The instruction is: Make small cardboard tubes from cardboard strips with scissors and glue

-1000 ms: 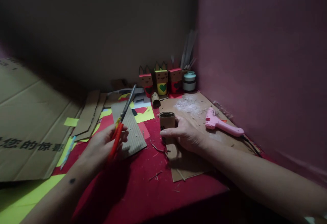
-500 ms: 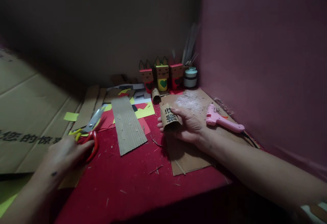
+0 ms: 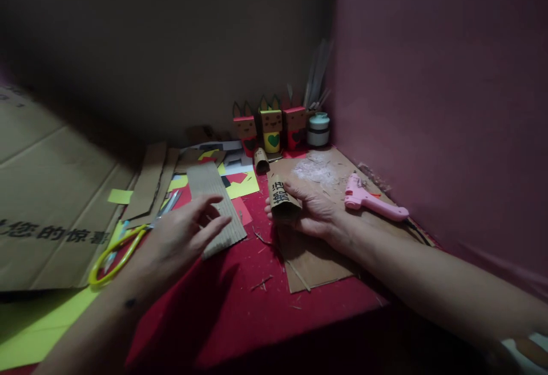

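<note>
My right hand is closed around a short brown cardboard tube with black printed characters, its hollow end facing me. My left hand hovers over a strip of corrugated cardboard, fingers apart and nothing in them. Scissors with yellow handles lie to the left of that hand, partly covered by it. A second small cardboard tube rests farther back on the red table. Beneath my right hand lies a flat cardboard sheet.
A pink glue gun with a cord lies at the right. Box-headed paper figures and a pale blue jar stand at the back. Coloured paper scraps lie centre-left; a big cardboard panel leans left. A pink wall bounds the right side.
My left hand has let go of the scissors at the left and moved right, over the corrugated strip, with its fingers opened. My right hand keeps the tube in nearly the same place.
</note>
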